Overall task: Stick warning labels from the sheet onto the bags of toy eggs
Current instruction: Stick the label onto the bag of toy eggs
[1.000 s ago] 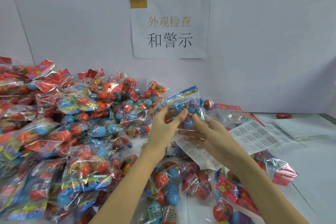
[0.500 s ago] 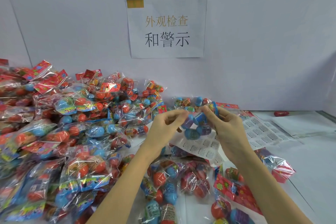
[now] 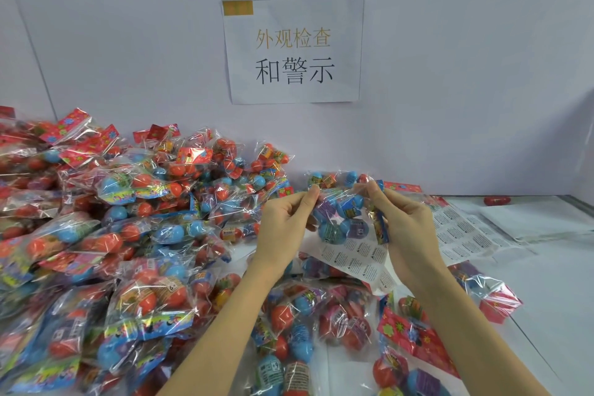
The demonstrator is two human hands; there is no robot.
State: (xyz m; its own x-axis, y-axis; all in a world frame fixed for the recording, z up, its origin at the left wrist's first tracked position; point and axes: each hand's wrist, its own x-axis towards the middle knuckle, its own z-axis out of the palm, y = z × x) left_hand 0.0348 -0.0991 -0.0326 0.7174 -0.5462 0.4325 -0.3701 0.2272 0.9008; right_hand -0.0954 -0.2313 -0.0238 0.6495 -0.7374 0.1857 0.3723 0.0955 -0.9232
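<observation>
A clear bag of blue eggs hangs above the label sheet, stretched between both hands: left hand fingers pinching its left edge, right hand fingers pinching its right. More bags heap the worktop leftward.

Printed sign on wall

We note a clear bag of toy eggs, blue and purple inside, raised above the label sheet, which lies flat among other bags.
</observation>
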